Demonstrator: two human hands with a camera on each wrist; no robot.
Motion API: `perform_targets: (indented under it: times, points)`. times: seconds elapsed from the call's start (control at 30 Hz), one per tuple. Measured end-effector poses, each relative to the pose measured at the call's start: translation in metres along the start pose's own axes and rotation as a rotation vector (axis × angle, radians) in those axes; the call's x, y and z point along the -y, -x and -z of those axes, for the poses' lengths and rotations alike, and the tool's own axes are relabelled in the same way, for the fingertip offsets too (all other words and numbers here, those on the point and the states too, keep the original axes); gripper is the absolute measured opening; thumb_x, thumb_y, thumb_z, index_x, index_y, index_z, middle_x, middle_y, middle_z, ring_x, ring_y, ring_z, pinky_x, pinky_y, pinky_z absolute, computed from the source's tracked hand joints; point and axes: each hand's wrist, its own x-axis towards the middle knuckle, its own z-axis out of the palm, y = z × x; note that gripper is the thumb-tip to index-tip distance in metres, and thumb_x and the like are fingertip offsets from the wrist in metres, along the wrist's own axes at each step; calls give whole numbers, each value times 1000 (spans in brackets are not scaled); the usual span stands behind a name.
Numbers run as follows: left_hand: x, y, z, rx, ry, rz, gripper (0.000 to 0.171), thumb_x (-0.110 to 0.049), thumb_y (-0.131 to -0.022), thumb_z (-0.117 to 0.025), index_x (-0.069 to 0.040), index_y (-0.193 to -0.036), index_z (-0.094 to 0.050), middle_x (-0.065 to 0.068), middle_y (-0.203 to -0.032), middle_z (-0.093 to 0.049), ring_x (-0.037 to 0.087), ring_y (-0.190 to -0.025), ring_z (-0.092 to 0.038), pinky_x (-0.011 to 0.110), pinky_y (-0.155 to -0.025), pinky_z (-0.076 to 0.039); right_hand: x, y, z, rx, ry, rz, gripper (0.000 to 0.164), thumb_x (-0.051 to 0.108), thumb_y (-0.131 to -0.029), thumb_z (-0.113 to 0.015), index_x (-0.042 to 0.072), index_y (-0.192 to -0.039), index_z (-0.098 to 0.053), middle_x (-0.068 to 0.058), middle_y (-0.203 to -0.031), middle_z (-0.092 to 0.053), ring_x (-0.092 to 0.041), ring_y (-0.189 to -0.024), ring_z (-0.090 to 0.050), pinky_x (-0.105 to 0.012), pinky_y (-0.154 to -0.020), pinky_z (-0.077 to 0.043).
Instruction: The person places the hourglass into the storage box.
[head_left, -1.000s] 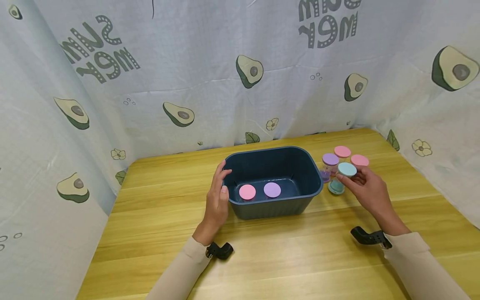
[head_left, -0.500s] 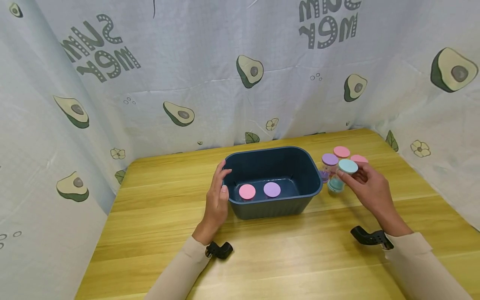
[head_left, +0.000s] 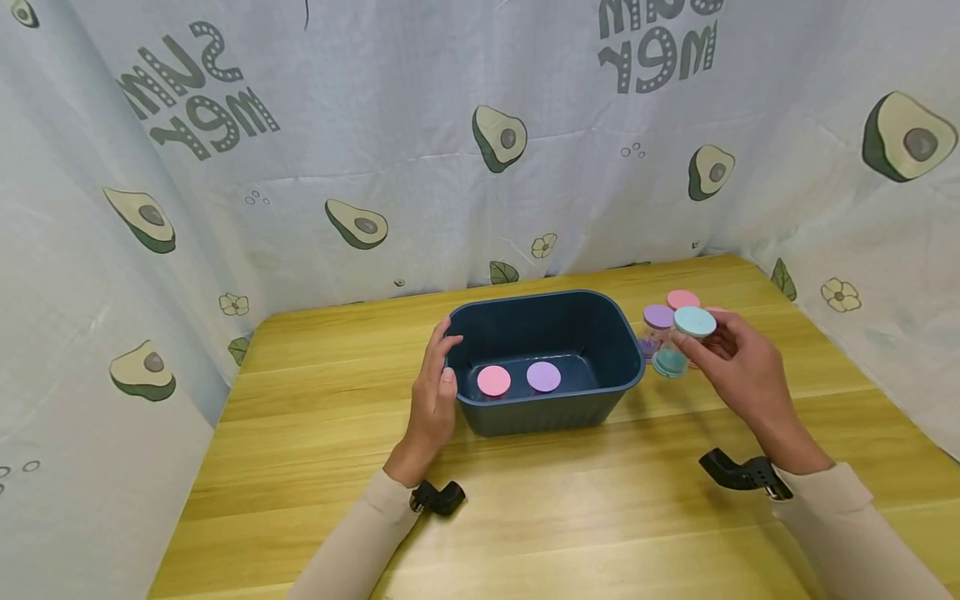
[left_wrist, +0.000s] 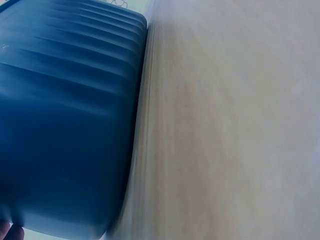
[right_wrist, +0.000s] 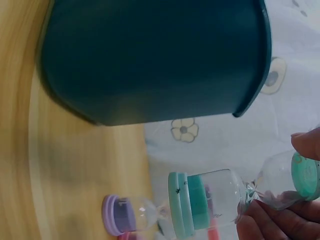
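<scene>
My right hand [head_left: 750, 375] grips a teal-capped sand timer [head_left: 670, 360] by its upper part, thumb on one side and fingers on the other. In the right wrist view the timer's glass bulbs and teal sand [right_wrist: 201, 202] show, its base raised off the table. My left hand [head_left: 433, 400] rests against the left end of a dark blue bin [head_left: 540, 417], fingers fairly straight along the rim. Fingertips [left_wrist: 15, 232] just show at the bin's wall in the left wrist view. Inside the bin stand a pink-capped timer [head_left: 494, 381] and a purple-capped one [head_left: 543, 377].
Behind the teal timer, right of the bin, stand a purple-capped timer [head_left: 658, 317] and a pink-capped one [head_left: 683, 298]. Another pink cap [head_left: 717, 310] is mostly hidden by my right hand. A printed curtain [head_left: 420, 158] hangs along the wooden table's [head_left: 315, 417] back edge.
My right hand has raised the teal sand timer a little off the table, its cap now overlapping the timers behind. My left hand and the bin have stayed put.
</scene>
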Motion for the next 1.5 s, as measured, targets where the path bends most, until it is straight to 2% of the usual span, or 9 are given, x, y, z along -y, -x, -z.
perform_targets:
  times: [0.13, 0.27, 0.43, 0.63, 1.0, 1.5]
  points:
    - [0, 0, 0, -1, 0, -3, 54, -42, -100, -21, -11, -139, -43, 3, -158, -24, 22, -144, -25, 52, -111, -29, 9, 1, 1, 5, -15, 7, 50, 27, -88, -70, 0, -127, -53, 8, -110, -57, 19, -94, -51, -3, -74, -44]
    - [1, 0, 0, -5, 0, -8, 53, -40, -100, -22, -10, -138, -43, 4, -158, -25, 22, -143, -26, 52, -110, -29, 17, 1, 2, 7, -35, 15, 48, 25, -88, -70, -1, -126, -53, 13, -108, -57, 17, -95, -53, -4, -75, -45]
    - [-1, 0, 0, -1, -2, -6, 52, -38, -99, -22, -11, -138, -43, 3, -158, -25, 22, -143, -26, 51, -110, -30, 21, 1, 4, -1, -61, 29, 47, 21, -88, -70, -1, -125, -54, 17, -106, -56, 13, -95, -55, -3, -77, -44]
    - [-2, 0, 0, 0, -5, -3, 51, -37, -99, -22, -12, -138, -43, 3, -158, -25, 22, -143, -27, 51, -109, -32, 24, 1, 6, -2, -59, 34, 46, 20, -87, -71, 1, -126, -55, 19, -105, -57, 9, -91, -58, -4, -74, -45]
    - [-2, 1, 0, 3, -6, 6, 52, -39, -99, -22, -12, -139, -42, 2, -158, -24, 21, -144, -25, 52, -111, -29, 32, -3, 11, -5, -93, 47, 45, 16, -87, -72, 1, -126, -54, 10, -109, -58, 3, -97, -58, -5, -79, -44]
    - [0, 1, -1, -6, -3, -4, 53, -41, -100, -22, -11, -138, -43, 3, -158, -25, 23, -143, -27, 51, -110, -30, 52, -4, 11, 28, -165, 87, 40, 7, -86, -70, 3, -123, -54, 9, -105, -63, 3, -87, -65, -10, -76, -49]
